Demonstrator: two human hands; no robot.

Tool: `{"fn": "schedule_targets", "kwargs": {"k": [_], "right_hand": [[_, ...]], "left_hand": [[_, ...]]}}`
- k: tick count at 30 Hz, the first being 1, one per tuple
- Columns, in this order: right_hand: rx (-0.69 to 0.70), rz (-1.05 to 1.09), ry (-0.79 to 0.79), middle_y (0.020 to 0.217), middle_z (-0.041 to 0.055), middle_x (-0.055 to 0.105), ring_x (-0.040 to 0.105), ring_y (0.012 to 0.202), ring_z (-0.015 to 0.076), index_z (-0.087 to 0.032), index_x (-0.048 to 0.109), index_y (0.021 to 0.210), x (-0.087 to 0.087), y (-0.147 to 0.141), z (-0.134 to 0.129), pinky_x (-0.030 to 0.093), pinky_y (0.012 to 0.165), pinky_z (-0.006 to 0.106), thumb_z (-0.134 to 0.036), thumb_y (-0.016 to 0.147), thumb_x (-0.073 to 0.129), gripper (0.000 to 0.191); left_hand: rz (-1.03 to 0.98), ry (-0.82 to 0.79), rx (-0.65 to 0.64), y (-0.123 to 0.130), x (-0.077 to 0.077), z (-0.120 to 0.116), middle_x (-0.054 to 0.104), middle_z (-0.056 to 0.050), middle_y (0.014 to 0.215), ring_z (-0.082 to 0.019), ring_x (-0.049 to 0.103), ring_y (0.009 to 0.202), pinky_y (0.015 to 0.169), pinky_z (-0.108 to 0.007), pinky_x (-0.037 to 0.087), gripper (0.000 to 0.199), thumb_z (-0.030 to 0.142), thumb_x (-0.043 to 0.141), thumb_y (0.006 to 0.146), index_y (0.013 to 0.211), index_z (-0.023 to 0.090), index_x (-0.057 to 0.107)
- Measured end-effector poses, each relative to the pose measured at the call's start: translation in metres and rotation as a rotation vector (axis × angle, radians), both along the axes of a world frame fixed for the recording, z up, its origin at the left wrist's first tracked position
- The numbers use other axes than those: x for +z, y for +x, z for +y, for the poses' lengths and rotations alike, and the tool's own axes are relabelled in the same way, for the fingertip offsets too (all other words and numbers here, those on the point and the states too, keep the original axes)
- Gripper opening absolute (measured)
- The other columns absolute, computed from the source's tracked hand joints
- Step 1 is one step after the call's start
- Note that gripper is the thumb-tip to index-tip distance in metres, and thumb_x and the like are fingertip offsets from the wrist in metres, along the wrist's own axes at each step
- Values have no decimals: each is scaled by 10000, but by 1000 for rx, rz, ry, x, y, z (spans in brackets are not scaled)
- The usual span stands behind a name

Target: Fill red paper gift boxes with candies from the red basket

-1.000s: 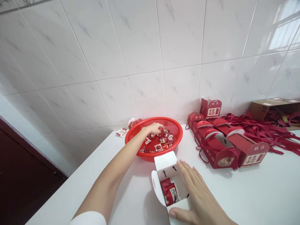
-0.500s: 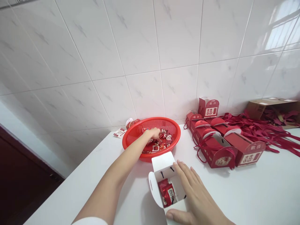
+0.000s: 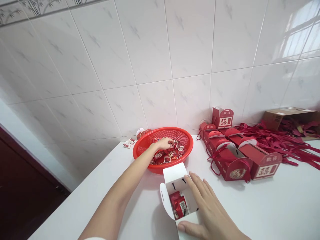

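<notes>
A red plastic basket (image 3: 140, 160) of wrapped candies (image 3: 167, 159) stands near the wall. My left hand (image 3: 165, 143) is inside it, fingers bent down and together over the candies; what they pinch is too small to tell. In front of the basket sits an open box (image 3: 175, 173), white inside, with red packets (image 3: 179, 205) at its bottom. My right hand (image 3: 203, 203) lies along the box's right side, thumb spread from the fingers, steadying contact with its edge and near flap.
Several red gift boxes (image 3: 266, 161) stand to the right, with dark red ribbons (image 3: 270, 143) behind them. A cardboard box (image 3: 275, 116) holds more ribbon at the far right. A printed card (image 3: 129, 143) lies left of the basket, by the tiled wall.
My left hand has shifted slightly within the basket, its fingers now a little higher over the candies. The view has tilted up slightly. My right hand stays at the box.
</notes>
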State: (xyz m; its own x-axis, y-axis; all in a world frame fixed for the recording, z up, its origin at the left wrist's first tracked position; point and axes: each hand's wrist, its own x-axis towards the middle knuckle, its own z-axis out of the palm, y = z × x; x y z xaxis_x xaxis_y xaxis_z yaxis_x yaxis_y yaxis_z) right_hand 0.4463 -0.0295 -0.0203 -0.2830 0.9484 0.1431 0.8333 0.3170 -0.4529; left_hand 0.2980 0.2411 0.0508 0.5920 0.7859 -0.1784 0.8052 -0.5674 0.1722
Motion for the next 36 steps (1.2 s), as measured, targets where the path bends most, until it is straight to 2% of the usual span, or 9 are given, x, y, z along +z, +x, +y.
{"fn": "schedule_targets", "kwargs": {"k": [4,6,10,12,17,21,25,32,36], "right_hand": [[4,7,8,1648,223,194,182,1518,446,-137,196,1621,-3,1,0,235,1183,683,-703,817,640,1079],[7,20,30,1649,217,205,188,1519,442,-153,186,1624,-4,2,-1,241,1184,679,-694,820,648,1074],[4,27,34,1656,209,198,177,1526,431,-164,168,1628,-3,3,-3,242,1190,666,-706,835,624,1063],[0,19,15,1659,210,186,167,1527,434,-155,169,1628,-4,3,-3,237,1190,670,-710,830,624,1074],[-5,11,33,1668,193,191,164,1535,415,-186,150,1634,-6,3,-4,244,1200,646,-676,837,641,1058],[-15,10,15,1670,194,199,171,1539,400,-173,166,1634,0,3,-6,251,1204,630,-678,863,605,1021],[-32,16,14,1669,186,222,187,1539,393,-185,189,1630,7,2,-7,250,1203,635,-652,870,617,989],[-27,27,63,1666,182,240,196,1537,391,-222,146,1637,1,3,-8,278,1195,632,-665,889,584,974],[-33,29,2,1673,189,207,158,1546,386,-177,189,1629,6,2,-8,237,1206,640,-686,878,577,986]], "left_hand": [[-19,5,53,1,-1,3,688,-88,1159,-222,659,1057,944,-420,539,235,306,604,979,1138,146,669],[-20,34,89,0,-3,5,670,-109,1232,-246,637,1134,977,-442,518,259,276,598,970,1192,155,653],[-16,49,97,0,-6,8,532,-110,1488,-295,545,1320,1016,-371,484,617,147,622,879,1465,272,476],[-6,24,62,3,-8,7,477,-70,1546,-287,502,1372,1046,-332,458,709,117,647,842,1489,323,446],[43,-74,29,8,-16,7,612,-104,1354,-257,626,1165,991,-446,518,362,343,640,954,1286,200,617],[77,-131,81,10,-24,9,662,-76,1186,-232,655,1029,899,-404,564,297,402,607,980,1151,166,661],[101,-192,136,10,-28,10,662,-78,1145,-219,663,991,854,-394,578,299,377,629,971,1163,147,643],[152,-279,167,11,-17,-1,674,-75,1087,-193,672,935,821,-382,589,254,329,646,965,1136,142,648],[15,-235,138,14,-8,-9,662,-80,1145,-220,664,996,856,-402,581,282,348,645,963,1157,144,645]]}}
